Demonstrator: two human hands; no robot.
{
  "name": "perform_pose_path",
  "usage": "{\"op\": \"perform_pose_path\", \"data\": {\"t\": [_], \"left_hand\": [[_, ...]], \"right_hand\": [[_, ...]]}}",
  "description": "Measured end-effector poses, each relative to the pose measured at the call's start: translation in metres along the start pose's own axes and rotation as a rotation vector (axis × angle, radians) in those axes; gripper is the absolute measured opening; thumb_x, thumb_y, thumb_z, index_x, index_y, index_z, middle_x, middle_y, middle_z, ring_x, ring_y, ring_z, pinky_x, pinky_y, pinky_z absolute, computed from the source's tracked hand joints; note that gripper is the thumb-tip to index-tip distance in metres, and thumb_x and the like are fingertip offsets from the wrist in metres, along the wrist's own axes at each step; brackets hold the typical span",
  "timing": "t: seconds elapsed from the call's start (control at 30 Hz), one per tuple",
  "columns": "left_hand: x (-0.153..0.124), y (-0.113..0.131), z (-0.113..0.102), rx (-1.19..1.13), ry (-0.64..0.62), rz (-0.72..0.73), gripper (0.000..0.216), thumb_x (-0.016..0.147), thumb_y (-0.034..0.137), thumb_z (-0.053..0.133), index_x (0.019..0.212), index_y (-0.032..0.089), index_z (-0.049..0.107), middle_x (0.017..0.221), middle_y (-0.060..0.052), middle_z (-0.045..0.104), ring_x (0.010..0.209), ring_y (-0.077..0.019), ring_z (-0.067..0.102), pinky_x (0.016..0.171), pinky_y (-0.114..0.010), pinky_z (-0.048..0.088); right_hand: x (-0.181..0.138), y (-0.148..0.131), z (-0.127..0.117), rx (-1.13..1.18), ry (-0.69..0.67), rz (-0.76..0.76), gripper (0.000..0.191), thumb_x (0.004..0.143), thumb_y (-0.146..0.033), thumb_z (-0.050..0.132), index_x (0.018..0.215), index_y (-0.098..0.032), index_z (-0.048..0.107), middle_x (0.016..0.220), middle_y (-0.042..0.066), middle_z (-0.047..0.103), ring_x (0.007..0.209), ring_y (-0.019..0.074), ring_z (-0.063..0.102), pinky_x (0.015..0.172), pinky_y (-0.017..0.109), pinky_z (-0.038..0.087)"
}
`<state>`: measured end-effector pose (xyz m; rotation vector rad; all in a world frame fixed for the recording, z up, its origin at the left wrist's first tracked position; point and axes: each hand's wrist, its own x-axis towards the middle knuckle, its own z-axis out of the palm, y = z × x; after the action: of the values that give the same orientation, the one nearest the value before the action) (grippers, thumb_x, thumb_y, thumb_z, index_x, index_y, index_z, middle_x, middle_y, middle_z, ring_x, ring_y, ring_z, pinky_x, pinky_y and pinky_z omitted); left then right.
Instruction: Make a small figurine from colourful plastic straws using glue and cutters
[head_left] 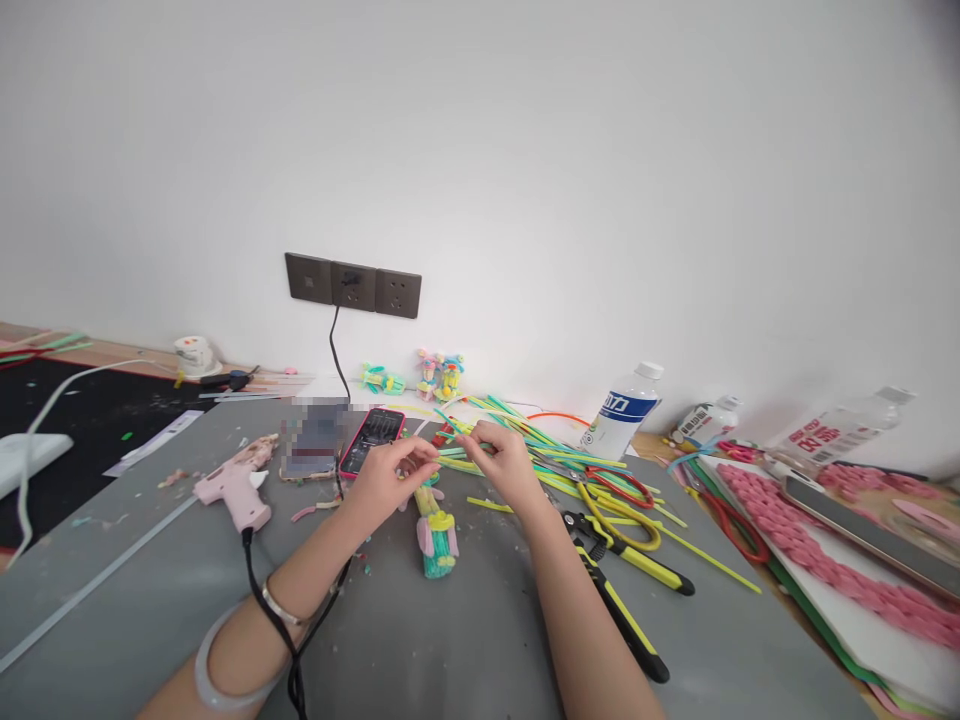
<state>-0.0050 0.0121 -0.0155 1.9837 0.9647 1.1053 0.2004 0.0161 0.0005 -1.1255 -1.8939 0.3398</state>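
My left hand (386,478) and my right hand (501,458) meet over the grey mat (465,640), both pinched on a thin green strip (450,437) stretched between their fingertips. Just below the hands lies a small bundled figure of green, yellow and pink strips (437,532). A loose heap of green and yellow strips (555,455) spreads to the right of my right hand. A phone with a pink case (372,440) lies just behind my left hand.
A pink glue gun (236,485) lies at the left, its black cord running under my left wrist. Yellow-handled cutters (622,590) and scissors (619,505) lie at right. Behind stand a bottle (622,412), wall sockets (352,285) and small finished figures (439,375); a pink braided panel (817,550) sits far right.
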Motion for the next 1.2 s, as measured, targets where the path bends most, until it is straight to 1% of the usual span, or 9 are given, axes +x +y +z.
{"op": "perform_pose_path", "data": {"t": [0.1, 0.2, 0.3, 0.37, 0.43, 0.57, 0.8, 1.0, 1.2], "left_hand": [[0.000, 0.000, 0.001, -0.019, 0.009, -0.032, 0.018, 0.087, 0.033, 0.061, 0.102, 0.022, 0.064, 0.083, -0.001, 0.073, 0.075, -0.0170, 0.069, 0.066, -0.025, 0.053], [0.000, -0.002, 0.001, 0.024, 0.018, -0.026, 0.011, 0.088, 0.032, 0.060, 0.089, 0.022, 0.066, 0.079, 0.000, 0.071, 0.073, -0.0163, 0.067, 0.065, -0.024, 0.051], [0.002, -0.005, 0.001, 0.073, 0.057, -0.018, 0.013, 0.088, 0.031, 0.059, 0.084, 0.022, 0.068, 0.076, 0.000, 0.070, 0.071, -0.0163, 0.065, 0.064, -0.024, 0.049], [0.002, -0.005, 0.000, 0.078, 0.085, -0.016, 0.014, 0.088, 0.031, 0.059, 0.086, 0.021, 0.069, 0.076, -0.001, 0.071, 0.071, -0.0163, 0.065, 0.063, -0.024, 0.049], [0.003, -0.004, -0.001, 0.061, 0.091, -0.024, 0.014, 0.087, 0.032, 0.061, 0.085, 0.021, 0.070, 0.077, -0.001, 0.072, 0.071, -0.0167, 0.066, 0.064, -0.025, 0.050], [0.002, -0.003, 0.000, -0.104, 0.044, -0.095, 0.018, 0.087, 0.036, 0.062, 0.089, 0.021, 0.072, 0.082, -0.003, 0.076, 0.076, -0.0193, 0.071, 0.067, -0.027, 0.054], [0.001, -0.004, 0.003, -0.505, -0.112, -0.335, 0.039, 0.078, 0.048, 0.072, 0.098, 0.015, 0.066, 0.086, -0.010, 0.076, 0.067, -0.0209, 0.073, 0.045, -0.023, 0.046], [0.000, 0.004, 0.003, -0.572, -0.170, -0.409, 0.037, 0.078, 0.051, 0.072, 0.086, 0.017, 0.060, 0.083, -0.007, 0.072, 0.070, -0.0183, 0.072, 0.043, -0.019, 0.037], [-0.001, 0.005, 0.001, -0.626, -0.184, -0.413, 0.032, 0.079, 0.047, 0.074, 0.085, 0.018, 0.059, 0.074, 0.001, 0.058, 0.065, -0.0140, 0.068, 0.042, -0.018, 0.032]], "right_hand": [[-0.001, -0.002, 0.000, 0.026, -0.039, -0.035, 0.046, 0.095, -0.047, 0.054, 0.057, -0.020, 0.049, 0.057, -0.001, 0.046, 0.055, 0.0131, 0.041, 0.054, 0.028, 0.031], [-0.002, -0.006, 0.002, 0.068, -0.070, -0.017, 0.041, 0.094, -0.043, 0.056, 0.060, -0.020, 0.054, 0.060, 0.000, 0.053, 0.057, 0.0133, 0.046, 0.055, 0.027, 0.034], [-0.003, -0.009, 0.006, 0.196, -0.131, 0.055, 0.025, 0.091, -0.040, 0.059, 0.078, -0.020, 0.065, 0.077, 0.004, 0.067, 0.070, 0.0164, 0.059, 0.057, 0.025, 0.043], [-0.003, -0.010, 0.008, 0.254, -0.154, 0.073, 0.018, 0.091, -0.036, 0.059, 0.088, -0.021, 0.067, 0.087, 0.006, 0.070, 0.078, 0.0183, 0.063, 0.060, 0.025, 0.048], [-0.003, -0.010, 0.010, 0.242, -0.140, 0.047, 0.014, 0.091, -0.031, 0.059, 0.089, -0.021, 0.068, 0.087, 0.005, 0.070, 0.079, 0.0182, 0.064, 0.061, 0.025, 0.047], [-0.002, -0.009, 0.008, 0.185, -0.110, -0.009, 0.010, 0.092, -0.025, 0.059, 0.092, -0.021, 0.068, 0.089, 0.005, 0.067, 0.075, 0.0172, 0.060, 0.058, 0.026, 0.043], [-0.002, -0.008, 0.005, 0.153, -0.071, -0.053, 0.007, 0.092, -0.025, 0.061, 0.091, -0.021, 0.067, 0.085, 0.005, 0.065, 0.069, 0.0172, 0.054, 0.061, 0.029, 0.044], [-0.002, -0.010, 0.005, 0.207, -0.070, -0.062, 0.008, 0.092, -0.027, 0.062, 0.093, -0.023, 0.069, 0.089, 0.006, 0.068, 0.081, 0.0202, 0.061, 0.066, 0.030, 0.048], [-0.002, -0.014, 0.005, 0.237, -0.031, -0.088, 0.016, 0.093, -0.033, 0.063, 0.087, -0.022, 0.073, 0.085, 0.006, 0.066, 0.076, 0.0194, 0.060, 0.060, 0.029, 0.045]]}}
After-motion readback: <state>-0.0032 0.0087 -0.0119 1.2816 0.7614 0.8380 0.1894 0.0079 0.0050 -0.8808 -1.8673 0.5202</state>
